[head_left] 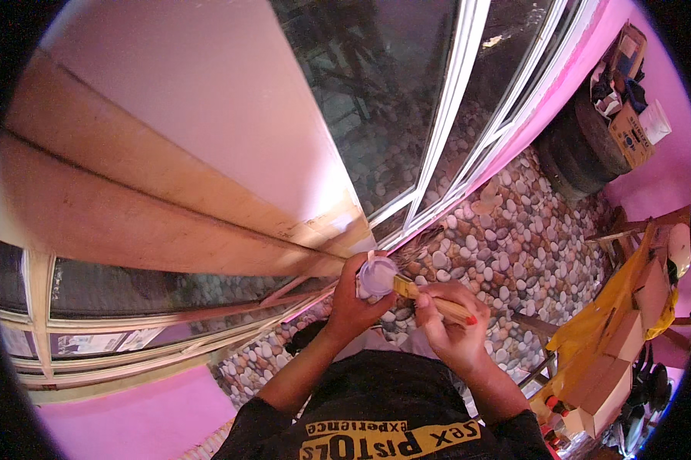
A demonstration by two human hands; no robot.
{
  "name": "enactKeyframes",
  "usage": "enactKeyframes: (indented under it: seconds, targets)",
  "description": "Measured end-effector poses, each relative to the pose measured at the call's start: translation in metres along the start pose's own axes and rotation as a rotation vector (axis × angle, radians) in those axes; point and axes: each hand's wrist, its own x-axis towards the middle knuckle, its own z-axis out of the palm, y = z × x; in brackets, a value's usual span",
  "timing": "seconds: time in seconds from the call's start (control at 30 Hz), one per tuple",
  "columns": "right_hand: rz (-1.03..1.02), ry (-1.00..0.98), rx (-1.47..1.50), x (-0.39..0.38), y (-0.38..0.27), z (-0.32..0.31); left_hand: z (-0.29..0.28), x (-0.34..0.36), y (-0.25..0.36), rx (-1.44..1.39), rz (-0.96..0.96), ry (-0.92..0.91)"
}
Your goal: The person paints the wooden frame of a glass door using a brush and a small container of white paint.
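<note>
My left hand (pixel 345 310) is wrapped round a small translucent plastic cup (pixel 376 277) with pale, whitish contents, held low at the centre of the view. My right hand (pixel 449 322) grips a wooden-handled paintbrush (pixel 408 289) with a red tip at the handle's end; the brush head is at the cup's right rim, though whether it dips inside is hard to tell. Just beyond both hands is a tan wooden edge (pixel 299 253) beside a glass window with white frames (pixel 453 84).
Dark stacked tyres (pixel 572 153) with a cardboard box (pixel 629 138) stand at the back right. Yellow sheeting (pixel 572 322) and more cardboard boxes (pixel 606 383) lie at the right. A pebble-patterned floor (pixel 499 245) runs below, with pink walls (pixel 123 414) around.
</note>
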Motion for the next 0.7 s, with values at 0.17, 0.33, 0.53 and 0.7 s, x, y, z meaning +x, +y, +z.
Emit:
enactKeyframes:
  seconds: [0.17,0.33,0.53,0.7]
  targets:
    - [0.349,0.076,0.372,-0.012,0.011,-0.004,0.008,-0.001,-0.003,-0.180,-0.009,0.056]
    - [0.503,0.155,0.580,-0.008,0.028,-0.005,0.011,-0.001,-0.003,-0.101,0.026,0.046]
    - [0.720,0.164,0.894,-0.006,0.044,-0.004,0.019,-0.001,-0.009,-0.154,0.046,0.079]
    - [0.707,0.191,1.081,-0.004,0.050,0.006,0.015,-0.008,-0.012,-0.100,0.037,0.152]
